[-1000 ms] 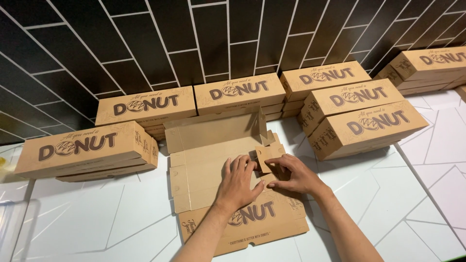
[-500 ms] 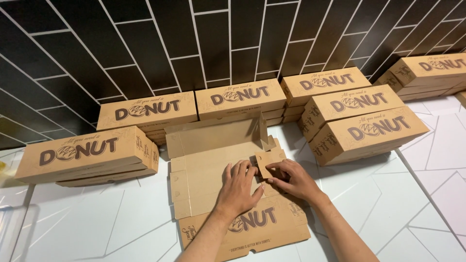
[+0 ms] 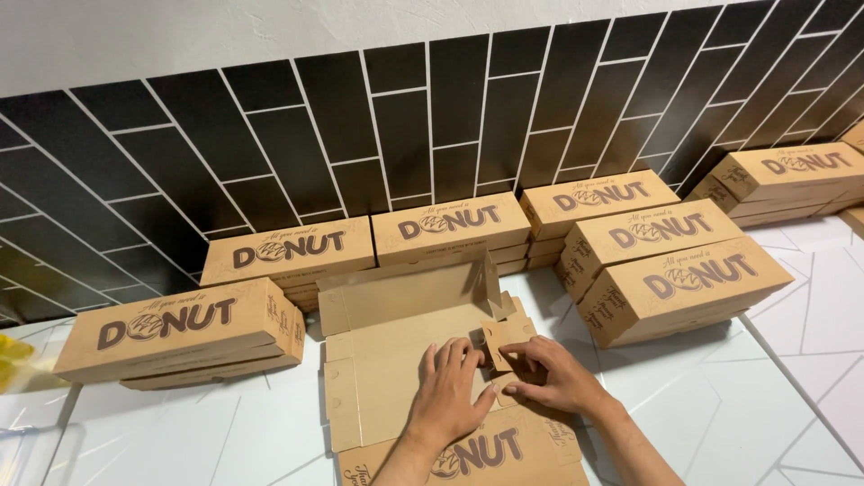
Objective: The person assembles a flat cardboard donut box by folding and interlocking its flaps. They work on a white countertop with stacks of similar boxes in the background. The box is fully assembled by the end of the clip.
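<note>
a white tiled counter [image 3: 738, 405] is running beneath a black tiled wall [image 3: 270, 144]. an unfolded cardboard box blank [image 3: 396, 378] is lying flat at centre, ringed by assembled cardboard boxes [image 3: 450, 232]. the left hand [image 3: 447, 396] is pressing open-palmed on the blank. the right hand [image 3: 551, 373] is pinching a small side flap [image 3: 502, 340], which is standing partly raised.

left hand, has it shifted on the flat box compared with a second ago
No, hardly at all. The left hand lies palm-down on the unfolded cardboard box, just above its printed panel as before; the right hand works the small side flap beside it.
</note>
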